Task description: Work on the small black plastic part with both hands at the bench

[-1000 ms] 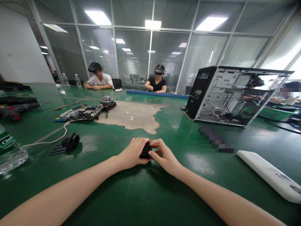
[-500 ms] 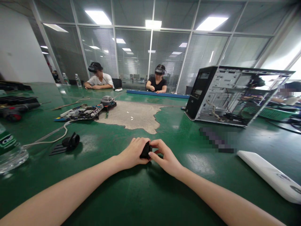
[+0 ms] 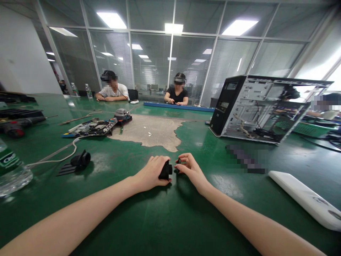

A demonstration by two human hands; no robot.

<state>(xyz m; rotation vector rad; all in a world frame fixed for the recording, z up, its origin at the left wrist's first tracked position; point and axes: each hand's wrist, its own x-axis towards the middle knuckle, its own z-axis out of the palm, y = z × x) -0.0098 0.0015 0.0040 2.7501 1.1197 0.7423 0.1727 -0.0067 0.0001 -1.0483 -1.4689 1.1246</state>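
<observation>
My left hand (image 3: 151,172) is wrapped round a small black boxy device (image 3: 164,171), which has a short round part, like a lens barrel, sticking out toward the right. Just across a narrow gap, my right hand (image 3: 192,173) pinches a thin black piece (image 3: 177,167), seemingly ring-shaped, between thumb and fingers. The piece and the device are apart. Both hands are low over the green table (image 3: 149,220). Off to the left lies a black mount (image 3: 82,160) with flat prongs.
A clear bottle (image 3: 13,170) stands at the left edge. Behind it are a circuit board (image 3: 93,127) and a white cable (image 3: 71,153). An open computer case (image 3: 247,110) and a white power-bank-like slab (image 3: 303,199) are on the right. Two people sit across the table.
My right hand has drawn slightly right, away from the device, with the thin black piece in its fingers. The device's round end now shows. My left hand stays put.
</observation>
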